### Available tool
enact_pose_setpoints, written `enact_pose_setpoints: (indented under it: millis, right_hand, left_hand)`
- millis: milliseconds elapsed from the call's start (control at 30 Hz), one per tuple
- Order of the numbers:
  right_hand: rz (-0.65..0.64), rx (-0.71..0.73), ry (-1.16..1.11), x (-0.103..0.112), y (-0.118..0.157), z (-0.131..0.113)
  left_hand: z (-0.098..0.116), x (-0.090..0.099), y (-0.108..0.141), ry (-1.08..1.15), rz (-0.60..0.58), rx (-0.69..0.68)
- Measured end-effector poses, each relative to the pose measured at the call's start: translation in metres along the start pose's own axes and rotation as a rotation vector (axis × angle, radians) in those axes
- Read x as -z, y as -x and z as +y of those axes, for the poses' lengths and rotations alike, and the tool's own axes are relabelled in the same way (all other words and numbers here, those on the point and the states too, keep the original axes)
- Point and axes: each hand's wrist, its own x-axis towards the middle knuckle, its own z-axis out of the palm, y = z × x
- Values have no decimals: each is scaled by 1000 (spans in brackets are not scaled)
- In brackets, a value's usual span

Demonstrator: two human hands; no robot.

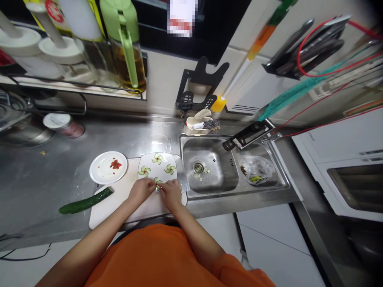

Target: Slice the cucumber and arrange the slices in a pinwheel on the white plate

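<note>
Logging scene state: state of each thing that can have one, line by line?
Left hand: fingers at nearest garnish
Right hand: at same garnish
Square plate: bears four garnishes
Round plate: holds red pieces
Cucumber: cut end, partly on board
Left basin: pale-green slices around drain
Plastic bag: crumpled, in right basin
Green-topped bottle: upright, partly filled

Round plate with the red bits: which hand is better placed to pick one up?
Left, most likely: at the square plate, the left hand is on the side nearer the round plate, with the right hand farther across.
</note>
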Motion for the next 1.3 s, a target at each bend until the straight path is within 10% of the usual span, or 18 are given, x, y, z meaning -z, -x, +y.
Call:
enact_pose_setpoints:
  millis: [1300]
  right_hand:
    - [1, -24, -8, -3, -3, 6]
  left_hand:
    - [-3, 8, 5, 5, 22, 16]
